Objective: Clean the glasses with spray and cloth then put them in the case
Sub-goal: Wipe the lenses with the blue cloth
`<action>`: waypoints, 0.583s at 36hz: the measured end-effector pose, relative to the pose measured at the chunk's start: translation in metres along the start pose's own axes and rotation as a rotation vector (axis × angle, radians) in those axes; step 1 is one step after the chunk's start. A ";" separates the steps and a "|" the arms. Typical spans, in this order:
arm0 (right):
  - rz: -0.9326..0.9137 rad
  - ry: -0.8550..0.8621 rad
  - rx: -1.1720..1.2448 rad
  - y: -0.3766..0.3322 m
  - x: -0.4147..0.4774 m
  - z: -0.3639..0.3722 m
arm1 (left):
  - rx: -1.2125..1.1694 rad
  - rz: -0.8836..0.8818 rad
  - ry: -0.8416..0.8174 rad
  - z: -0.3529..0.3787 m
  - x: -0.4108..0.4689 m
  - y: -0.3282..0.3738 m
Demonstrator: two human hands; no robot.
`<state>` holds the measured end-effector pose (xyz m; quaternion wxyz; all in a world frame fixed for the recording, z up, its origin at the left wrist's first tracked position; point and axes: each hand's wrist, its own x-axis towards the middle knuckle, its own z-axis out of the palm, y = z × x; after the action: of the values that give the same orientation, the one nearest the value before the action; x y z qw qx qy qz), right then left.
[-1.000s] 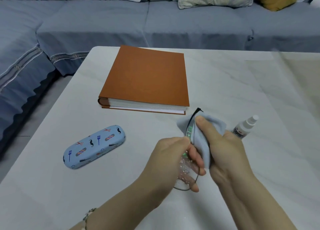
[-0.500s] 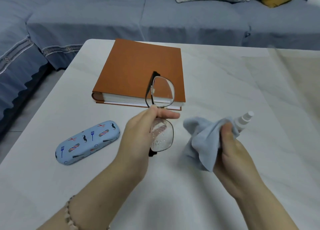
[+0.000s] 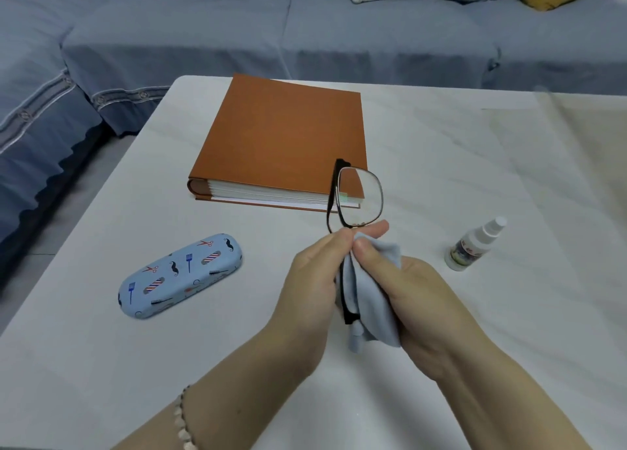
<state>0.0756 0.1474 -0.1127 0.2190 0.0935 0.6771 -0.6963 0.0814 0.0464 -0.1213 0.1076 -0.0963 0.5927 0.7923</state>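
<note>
The black-framed glasses [image 3: 360,197] stand on end above the table, one lens up and clear, the lower lens hidden. My left hand [image 3: 314,280] grips them at the bridge. My right hand [image 3: 407,293] pinches a pale blue cloth [image 3: 371,300] around the lower lens, thumb pressed on it. The light blue case [image 3: 179,275], printed with moustaches and combs, lies shut on the table to the left. A small white spray bottle [image 3: 475,244] lies on the table to the right of my hands.
A thick orange-brown book [image 3: 285,137] lies flat on the white marble table [image 3: 441,164] just behind the glasses. A blue-covered sofa [image 3: 305,32] runs along the far and left sides of the table, with cushions at the back.
Half a second ago the cloth hung apart from the glasses in my right hand. It has now come in and wrapped the lower lens. The glasses shifted right, off the book.
</note>
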 end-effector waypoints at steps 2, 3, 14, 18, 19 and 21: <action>0.015 0.044 0.051 0.001 0.001 0.002 | -0.035 -0.004 -0.009 0.000 0.001 0.000; 0.021 0.058 0.062 0.001 0.001 0.003 | -0.073 -0.012 -0.015 0.000 0.001 0.000; 0.026 -0.035 0.143 0.019 -0.009 0.006 | -0.396 -0.109 0.027 0.000 0.010 0.010; 0.015 -0.029 0.192 0.018 -0.007 0.005 | -0.261 -0.006 0.084 0.006 0.006 0.006; 0.011 -0.030 0.219 0.015 -0.008 0.006 | -0.231 0.020 0.097 0.009 0.005 0.006; 0.000 -0.027 0.274 0.010 -0.009 0.009 | -0.214 0.048 0.114 0.013 0.003 0.007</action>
<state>0.0891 0.1403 -0.1177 0.2133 0.1132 0.5727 -0.7834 0.0765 0.0571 -0.1122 0.0438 -0.1380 0.5121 0.8466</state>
